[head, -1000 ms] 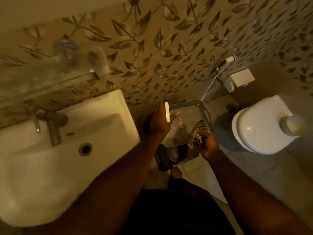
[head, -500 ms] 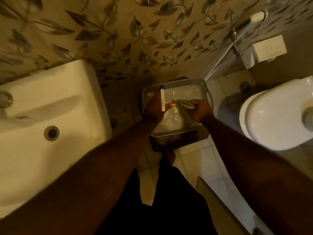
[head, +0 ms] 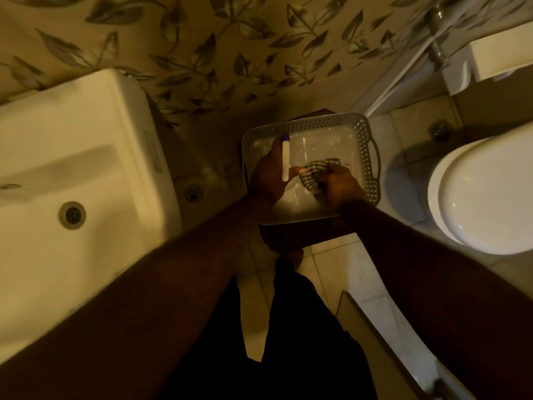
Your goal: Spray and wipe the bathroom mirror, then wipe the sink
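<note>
My left hand (head: 269,174) holds a slim white spray bottle (head: 285,158) with a blue cap, upright over a grey perforated basket (head: 366,157). My right hand (head: 341,187) grips a checked cloth (head: 318,171) low inside the same basket, close to the left thumb. The white sink (head: 86,157) with its round drain (head: 72,215) fills the left of the view. The mirror is out of view.
The basket rests on a dark stool (head: 305,235) between sink and toilet. A white toilet (head: 484,197) with closed lid stands at right. A floor drain (head: 193,193) lies beside the sink. Leaf-patterned wall behind; a white holder (head: 501,56) and hose at top right.
The view has tilted down, so the tap and glass shelf left the frame. Both hands have lowered into the basket, the right hand carrying the cloth down to its floor.
</note>
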The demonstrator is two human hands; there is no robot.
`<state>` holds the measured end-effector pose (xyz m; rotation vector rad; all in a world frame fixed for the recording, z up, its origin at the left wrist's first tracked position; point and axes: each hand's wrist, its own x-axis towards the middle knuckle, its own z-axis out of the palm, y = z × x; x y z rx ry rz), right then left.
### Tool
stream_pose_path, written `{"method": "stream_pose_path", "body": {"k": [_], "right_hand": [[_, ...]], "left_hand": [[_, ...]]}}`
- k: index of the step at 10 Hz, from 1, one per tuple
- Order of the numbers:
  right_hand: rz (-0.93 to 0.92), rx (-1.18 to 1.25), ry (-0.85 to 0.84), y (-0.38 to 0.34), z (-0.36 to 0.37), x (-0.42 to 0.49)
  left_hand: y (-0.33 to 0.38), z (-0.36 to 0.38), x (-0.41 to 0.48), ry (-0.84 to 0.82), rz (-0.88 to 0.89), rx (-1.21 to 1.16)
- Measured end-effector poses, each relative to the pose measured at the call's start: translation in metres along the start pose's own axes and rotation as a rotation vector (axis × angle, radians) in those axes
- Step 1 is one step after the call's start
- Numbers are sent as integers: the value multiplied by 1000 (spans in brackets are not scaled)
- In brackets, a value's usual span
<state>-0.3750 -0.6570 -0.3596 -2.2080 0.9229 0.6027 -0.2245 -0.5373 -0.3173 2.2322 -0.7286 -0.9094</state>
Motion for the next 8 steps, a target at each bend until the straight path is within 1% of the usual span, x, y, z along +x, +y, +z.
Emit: {"method": "stream_pose_path", "body": {"k": [2, 3, 4, 5, 6, 7, 8], "right_hand": [[57, -96, -41, -8, 3, -24], [46, -133, -19, -13, 3, -34], [44, -143, -7, -20, 1, -48], [47, -170, 33, -26, -1, -61], [9, -274, 90, -41, -10, -85], [-50, -394, 226, -50, -13, -111], [-136, -426, 420, -71, -11, -130]], "left_hand": [[-6, -7, -12, -37, -2, 33], [-7, -12, -23, -1, -3, 42], [0, -22, -35, 58, 35, 95], [1, -38, -52, 29, 73, 209], [4, -60, -87, 67, 82, 253], [-7, -84, -120, 139, 126, 227], [-4, -120, -164, 160, 203, 235]]}}
